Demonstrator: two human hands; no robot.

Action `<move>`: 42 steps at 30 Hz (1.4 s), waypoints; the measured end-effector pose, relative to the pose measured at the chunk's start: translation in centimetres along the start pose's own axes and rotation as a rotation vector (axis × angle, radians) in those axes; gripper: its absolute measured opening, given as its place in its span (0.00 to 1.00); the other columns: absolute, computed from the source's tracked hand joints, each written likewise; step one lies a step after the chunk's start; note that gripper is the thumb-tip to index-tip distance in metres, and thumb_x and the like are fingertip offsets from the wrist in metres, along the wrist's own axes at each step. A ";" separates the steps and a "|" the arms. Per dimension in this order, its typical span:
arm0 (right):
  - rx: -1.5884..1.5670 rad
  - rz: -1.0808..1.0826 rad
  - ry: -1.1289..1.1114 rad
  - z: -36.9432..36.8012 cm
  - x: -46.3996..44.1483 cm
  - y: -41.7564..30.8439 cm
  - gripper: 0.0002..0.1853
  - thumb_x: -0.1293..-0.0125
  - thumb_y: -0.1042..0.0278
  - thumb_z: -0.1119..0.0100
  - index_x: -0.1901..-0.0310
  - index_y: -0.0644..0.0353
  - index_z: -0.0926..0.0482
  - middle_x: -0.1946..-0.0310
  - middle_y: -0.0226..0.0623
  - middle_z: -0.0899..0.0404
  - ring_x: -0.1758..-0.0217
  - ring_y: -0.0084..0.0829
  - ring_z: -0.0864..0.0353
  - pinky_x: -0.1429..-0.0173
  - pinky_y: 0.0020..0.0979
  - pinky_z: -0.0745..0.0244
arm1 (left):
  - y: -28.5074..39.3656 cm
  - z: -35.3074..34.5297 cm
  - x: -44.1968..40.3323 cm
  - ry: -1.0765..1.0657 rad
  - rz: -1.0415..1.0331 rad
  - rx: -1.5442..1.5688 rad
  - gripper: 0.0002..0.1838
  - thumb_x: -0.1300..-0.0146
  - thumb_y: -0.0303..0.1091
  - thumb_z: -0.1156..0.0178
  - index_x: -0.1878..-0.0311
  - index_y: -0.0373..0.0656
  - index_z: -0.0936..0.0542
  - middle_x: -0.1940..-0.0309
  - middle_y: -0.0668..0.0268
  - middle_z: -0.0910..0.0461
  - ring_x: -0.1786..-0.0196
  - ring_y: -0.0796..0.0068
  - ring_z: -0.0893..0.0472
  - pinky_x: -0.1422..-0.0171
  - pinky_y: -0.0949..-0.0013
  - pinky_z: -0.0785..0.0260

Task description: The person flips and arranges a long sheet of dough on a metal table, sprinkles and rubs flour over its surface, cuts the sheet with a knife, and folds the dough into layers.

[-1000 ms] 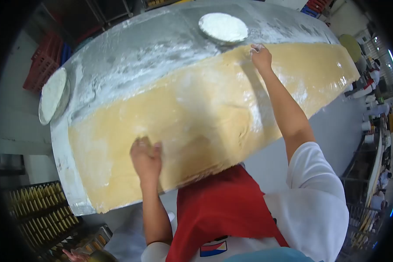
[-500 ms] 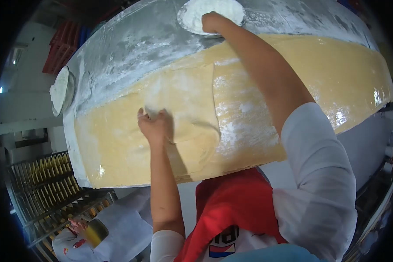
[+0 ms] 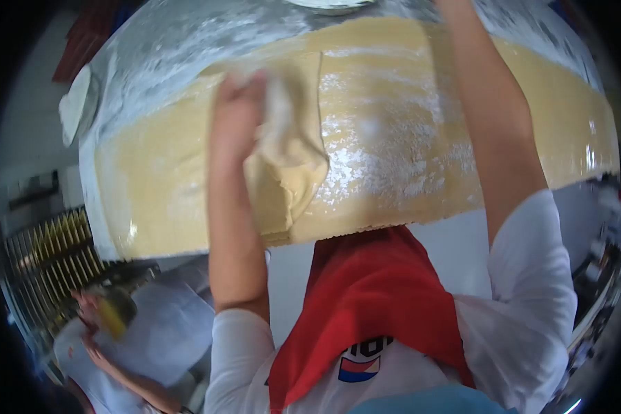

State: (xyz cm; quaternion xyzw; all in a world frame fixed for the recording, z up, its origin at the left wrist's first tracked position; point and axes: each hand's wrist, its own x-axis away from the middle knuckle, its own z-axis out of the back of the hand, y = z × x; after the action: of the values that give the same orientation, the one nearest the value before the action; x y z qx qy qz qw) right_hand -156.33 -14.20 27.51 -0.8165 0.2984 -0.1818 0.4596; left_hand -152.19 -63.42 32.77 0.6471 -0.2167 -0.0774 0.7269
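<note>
1. Left hand (image 3: 240,114): blurred, but its fingers look closed narrowly on a raised, whitish fold of the yellow dough sheet (image 3: 393,90), over the left-hand part of the sheet.
2. Right hand: outside the picture, so whether it is wide, narrow or holding something I cannot tell. Its forearm (image 3: 490,103) reaches across the right-hand part of the dough sheet towards the far side.
3. The dough sheet lies along the near part of the counter (image 3: 179,62), reaching its near edge. An upper layer overlaps it beside the left hand, creased and bunched near the person, with its edge running away towards the far side. Right of that edge, the surface is shiny and patched with white powder.
4. One bowl (image 3: 330,5) is cut off by the top of the picture, beyond the dough sheet; another bowl (image 3: 79,103), holding something white, is at the counter's left end.
5. At lower left, another person (image 3: 148,334) has their hands by a yellowish object (image 3: 114,317), near a rack (image 3: 55,252) of yellow pieces.
</note>
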 end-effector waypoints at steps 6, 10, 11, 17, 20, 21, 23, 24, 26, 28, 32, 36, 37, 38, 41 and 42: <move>-0.350 -0.143 0.107 15.5 -1.5 -7.2 0.19 0.32 0.59 0.55 0.48 0.63 0.23 0.60 0.45 0.19 0.61 0.44 0.21 0.59 0.42 0.23 | -4.3 -20.3 2.3 -0.208 -0.870 -0.768 0.12 0.45 0.24 0.44 0.56 0.36 0.24 0.65 0.52 0.22 0.65 0.56 0.19 0.62 0.58 0.26; -0.243 -0.210 -0.021 23.2 2.1 -11.0 0.21 0.28 0.59 0.58 0.47 0.66 0.25 0.63 0.44 0.21 0.65 0.40 0.23 0.65 0.38 0.25 | -5.0 -27.4 7.1 -0.222 -0.287 -0.876 0.14 0.50 0.24 0.41 0.57 0.34 0.25 0.57 0.46 0.24 0.62 0.47 0.19 0.55 0.53 0.24; -0.225 -0.217 -0.072 26.2 2.4 -11.4 0.20 0.28 0.59 0.59 0.46 0.66 0.25 0.62 0.43 0.21 0.65 0.39 0.24 0.65 0.36 0.26 | -5.4 -28.7 7.8 -0.204 -0.268 -0.891 0.14 0.50 0.24 0.41 0.57 0.34 0.25 0.57 0.46 0.24 0.62 0.47 0.19 0.55 0.53 0.24; -0.273 -0.342 -0.008 38.1 6.1 -11.9 0.19 0.28 0.58 0.56 0.46 0.63 0.26 0.63 0.43 0.23 0.67 0.36 0.26 0.68 0.32 0.28 | -6.4 -33.8 12.2 -0.052 -0.413 -1.161 0.15 0.46 0.32 0.40 0.56 0.36 0.21 0.56 0.52 0.23 0.49 0.51 0.21 0.48 0.50 0.27; -0.359 -0.386 -0.084 42.6 7.8 -12.9 0.18 0.28 0.57 0.54 0.47 0.61 0.26 0.63 0.42 0.24 0.68 0.35 0.26 0.68 0.31 0.28 | -7.9 -32.6 12.8 0.289 -0.646 -1.100 0.18 0.42 0.38 0.39 0.52 0.37 0.20 0.48 0.50 0.23 0.44 0.47 0.25 0.41 0.48 0.32; -0.418 -0.398 -0.100 44.3 8.0 -13.5 0.17 0.28 0.58 0.54 0.48 0.62 0.26 0.64 0.43 0.23 0.68 0.35 0.26 0.66 0.31 0.27 | -8.6 -31.7 12.2 0.391 -0.541 -1.125 0.24 0.39 0.44 0.40 0.46 0.36 0.22 0.42 0.48 0.26 0.41 0.44 0.27 0.37 0.46 0.35; -0.433 -0.384 -0.049 41.4 9.5 -12.3 0.17 0.28 0.58 0.54 0.48 0.61 0.26 0.63 0.42 0.23 0.69 0.35 0.26 0.66 0.31 0.26 | -9.9 -25.9 8.9 0.460 -0.351 -1.298 0.33 0.34 0.52 0.48 0.34 0.36 0.31 0.32 0.44 0.37 0.30 0.43 0.39 0.27 0.47 0.47; -0.449 -0.388 -0.008 41.3 9.9 -12.4 0.17 0.28 0.57 0.53 0.49 0.61 0.26 0.63 0.42 0.23 0.69 0.35 0.26 0.67 0.31 0.26 | -9.9 -25.5 7.6 0.468 -0.267 -1.331 0.37 0.33 0.55 0.51 0.30 0.37 0.36 0.29 0.43 0.42 0.26 0.43 0.45 0.23 0.47 0.52; -0.450 -0.373 -0.043 41.4 9.8 -11.6 0.16 0.28 0.58 0.53 0.50 0.60 0.25 0.63 0.41 0.23 0.70 0.34 0.26 0.67 0.31 0.26 | -10.4 -24.0 3.8 0.493 -0.243 -1.329 0.39 0.33 0.56 0.54 0.28 0.35 0.40 0.27 0.44 0.46 0.24 0.42 0.49 0.22 0.46 0.57; -0.440 -0.343 -0.069 40.8 9.8 -11.7 0.15 0.29 0.58 0.52 0.50 0.60 0.25 0.63 0.40 0.23 0.71 0.33 0.26 0.68 0.31 0.26 | -10.9 -21.9 -0.6 0.506 -0.232 -1.313 0.41 0.32 0.58 0.57 0.27 0.33 0.44 0.25 0.44 0.50 0.22 0.42 0.54 0.21 0.46 0.62; -0.412 -0.357 -0.166 41.4 12.5 -13.3 0.14 0.29 0.57 0.51 0.54 0.58 0.24 0.65 0.38 0.23 0.71 0.32 0.26 0.72 0.30 0.27 | -13.4 -19.2 -6.2 0.411 -0.026 -1.378 0.44 0.30 0.59 0.62 0.27 0.27 0.50 0.24 0.41 0.55 0.21 0.46 0.57 0.20 0.49 0.65; -0.398 -0.343 -0.009 42.2 16.5 -16.6 0.13 0.28 0.56 0.53 0.58 0.57 0.25 0.68 0.37 0.23 0.73 0.31 0.28 0.75 0.28 0.30 | -13.6 -19.9 -7.3 0.399 -0.108 -1.334 0.43 0.29 0.57 0.61 0.27 0.26 0.48 0.25 0.40 0.54 0.21 0.45 0.57 0.20 0.50 0.65; -0.388 -0.329 -0.014 41.9 17.0 -16.9 0.13 0.28 0.56 0.53 0.58 0.57 0.25 0.68 0.37 0.23 0.73 0.31 0.28 0.75 0.28 0.30 | -13.6 -19.3 -8.3 0.487 -0.181 -1.173 0.42 0.29 0.55 0.59 0.28 0.24 0.47 0.27 0.38 0.50 0.24 0.43 0.50 0.21 0.50 0.60; -0.428 -0.324 0.009 41.8 18.3 -17.0 0.13 0.28 0.57 0.53 0.59 0.57 0.25 0.69 0.37 0.23 0.74 0.30 0.29 0.76 0.28 0.30 | -13.2 -18.9 -9.7 0.572 -0.254 -1.006 0.41 0.29 0.53 0.58 0.29 0.23 0.46 0.29 0.37 0.45 0.26 0.40 0.44 0.22 0.50 0.55; -0.475 -0.273 0.074 43.1 19.7 -16.7 0.12 0.28 0.58 0.54 0.60 0.58 0.26 0.70 0.37 0.25 0.74 0.31 0.30 0.75 0.29 0.31 | -8.7 -19.0 -13.5 0.776 -0.142 -0.196 0.35 0.29 0.51 0.55 0.32 0.28 0.39 0.37 0.38 0.32 0.36 0.40 0.30 0.33 0.46 0.35; -0.498 -0.249 0.124 43.6 19.9 -16.6 0.12 0.27 0.59 0.54 0.61 0.58 0.26 0.71 0.37 0.25 0.74 0.31 0.30 0.75 0.29 0.31 | -7.2 -19.0 -15.1 0.764 -0.139 -0.184 0.35 0.29 0.51 0.55 0.32 0.28 0.39 0.37 0.38 0.32 0.36 0.40 0.30 0.33 0.46 0.35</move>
State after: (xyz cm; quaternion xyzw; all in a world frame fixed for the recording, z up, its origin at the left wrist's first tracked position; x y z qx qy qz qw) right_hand -111.05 7.36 19.94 -0.9220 0.2588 -0.2078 0.1996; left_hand -156.59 -41.35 21.18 0.5743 0.1215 0.1009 0.8032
